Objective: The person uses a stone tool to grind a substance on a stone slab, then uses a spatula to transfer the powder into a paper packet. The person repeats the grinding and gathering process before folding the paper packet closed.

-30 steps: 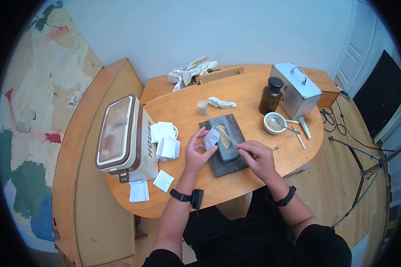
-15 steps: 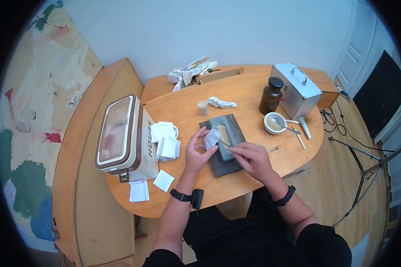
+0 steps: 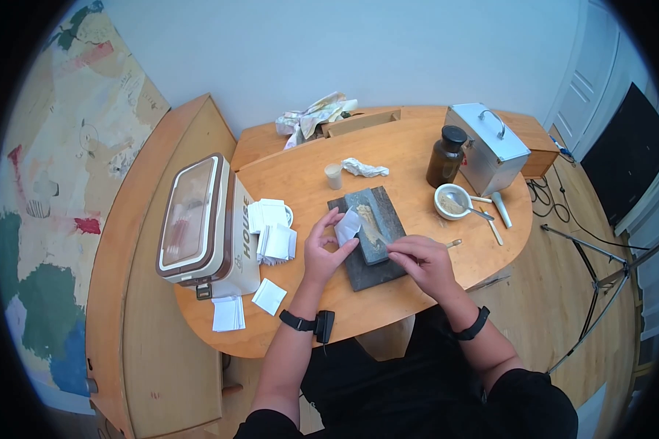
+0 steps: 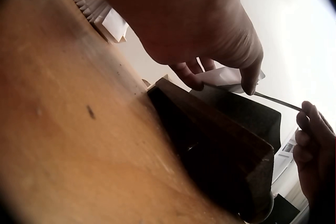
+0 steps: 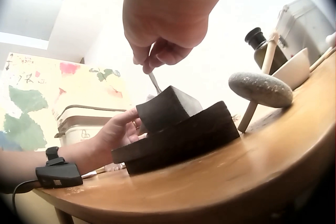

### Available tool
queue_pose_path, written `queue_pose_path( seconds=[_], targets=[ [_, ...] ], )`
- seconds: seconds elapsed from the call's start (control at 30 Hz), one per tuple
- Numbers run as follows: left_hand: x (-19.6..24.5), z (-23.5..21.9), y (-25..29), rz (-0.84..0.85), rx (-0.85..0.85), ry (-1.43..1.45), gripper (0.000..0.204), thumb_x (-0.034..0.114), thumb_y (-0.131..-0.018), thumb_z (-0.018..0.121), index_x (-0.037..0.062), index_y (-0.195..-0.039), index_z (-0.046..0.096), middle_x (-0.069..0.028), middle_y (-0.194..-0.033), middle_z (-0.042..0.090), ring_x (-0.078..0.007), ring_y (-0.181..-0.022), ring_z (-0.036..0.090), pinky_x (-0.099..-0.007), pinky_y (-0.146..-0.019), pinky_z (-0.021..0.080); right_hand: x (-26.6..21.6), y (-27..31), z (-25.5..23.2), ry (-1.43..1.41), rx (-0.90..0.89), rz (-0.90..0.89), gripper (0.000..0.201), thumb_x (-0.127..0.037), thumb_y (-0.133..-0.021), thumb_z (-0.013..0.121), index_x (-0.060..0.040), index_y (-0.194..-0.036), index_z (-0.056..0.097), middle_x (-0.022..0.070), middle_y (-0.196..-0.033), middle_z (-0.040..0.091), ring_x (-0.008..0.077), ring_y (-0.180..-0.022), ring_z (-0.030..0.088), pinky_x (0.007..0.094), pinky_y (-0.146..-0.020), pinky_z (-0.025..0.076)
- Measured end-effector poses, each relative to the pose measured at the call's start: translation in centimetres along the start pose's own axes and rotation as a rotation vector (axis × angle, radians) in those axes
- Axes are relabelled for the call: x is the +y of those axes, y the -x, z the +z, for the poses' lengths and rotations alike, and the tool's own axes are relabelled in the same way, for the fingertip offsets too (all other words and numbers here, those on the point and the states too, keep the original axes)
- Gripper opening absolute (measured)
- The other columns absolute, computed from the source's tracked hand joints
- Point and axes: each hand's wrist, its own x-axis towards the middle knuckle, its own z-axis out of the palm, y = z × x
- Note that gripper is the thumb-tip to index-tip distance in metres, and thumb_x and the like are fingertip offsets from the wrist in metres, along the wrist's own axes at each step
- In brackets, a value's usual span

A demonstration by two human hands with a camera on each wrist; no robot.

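Note:
My left hand grips a small white paper packet between thumb and fingers, at the left edge of a grey stone block. Tan powder lies spread over the block's top, and a wider dark slab supports the block. My right hand pinches a thin metal tool above the block's near right corner. In the left wrist view the tool's far end reaches toward the paper and is hidden by the left thumb. Slightly tilted, the block shows from its end in the right wrist view.
Paper packets lie to the left by a cream storage case. Behind the slab are a small cup and crumpled tissue. Rightward stand a white bowl, brown bottle and metal case. A flat pebble is nearby.
The right hand first moved a little left over the block, then back right toward its near corner. The left hand and paper packet have stayed in place. The powder's spread looks slightly different.

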Motion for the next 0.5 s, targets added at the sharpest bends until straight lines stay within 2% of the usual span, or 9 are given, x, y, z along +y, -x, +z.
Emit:
queue_pose_path(
  seconds=[0.07,0.17,0.37,0.43,0.5],
  targets=[
    [0.0,0.0,0.0,-0.005,-0.001,-0.006,0.076,0.008,-0.077,0.088,-0.0013,-0.145,0.054,-0.0148,-0.132,0.068,-0.0193,-0.123,0.062,-0.0271,-0.077,0.058,0.2,0.3,-0.4,0.003,0.078,-0.04,0.016,-0.002,-0.087,0.079,-0.0005,-0.102,0.078,0.0123,-0.094,0.076,0.0234,-0.081,0.071,0.032,-0.07,0.055],
    [-0.1,0.0,0.0,0.002,0.003,-0.001,0.076,0.007,-0.077,0.088,-0.0013,-0.145,0.054,-0.0149,-0.132,0.068,-0.0192,-0.123,0.063,-0.0267,-0.076,0.057,0.0,0.8,-1.1,0.004,0.084,-0.005,0.015,-0.002,-0.086,0.08,-0.0004,-0.101,0.078,0.0119,-0.091,0.076,0.0231,-0.078,0.071,0.032,-0.069,0.054],
    [0.0,0.1,0.0,0.012,0.004,-0.004,0.076,0.007,-0.077,0.088,-0.0011,-0.145,0.054,-0.0147,-0.131,0.068,-0.0191,-0.121,0.063,-0.0267,-0.075,0.057,-0.9,1.5,-1.6,0.075,0.009,-0.019,0.012,-0.004,-0.085,0.081,-0.0022,-0.096,0.079,0.0106,-0.09,0.076,0.0243,-0.075,0.07,0.033,-0.067,0.054],
    [0.2,0.0,0.1,-0.05,-0.023,0.015,0.078,0.006,-0.078,0.087,-0.0004,-0.147,0.052,-0.012,-0.135,0.065,-0.0181,-0.126,0.058,-0.0273,-0.083,0.054,-0.6,1.3,-1.3,0.116,0.015,-0.05,0.012,-0.004,-0.084,0.081,-0.0025,-0.096,0.079,0.0106,-0.089,0.076,0.0252,-0.075,0.07,0.0341,-0.067,0.054],
    [0.2,0.0,0.1,-0.047,-0.023,0.013,0.078,0.006,-0.078,0.087,-0.0003,-0.147,0.052,-0.012,-0.135,0.065,-0.0181,-0.126,0.058,-0.0273,-0.083,0.054,-0.2,0.9,-0.8,0.157,0.021,-0.082,0.012,-0.004,-0.083,0.081,-0.0027,-0.095,0.079,0.0107,-0.087,0.075,0.0261,-0.075,0.07,0.0353,-0.066,0.054]
  ],
)
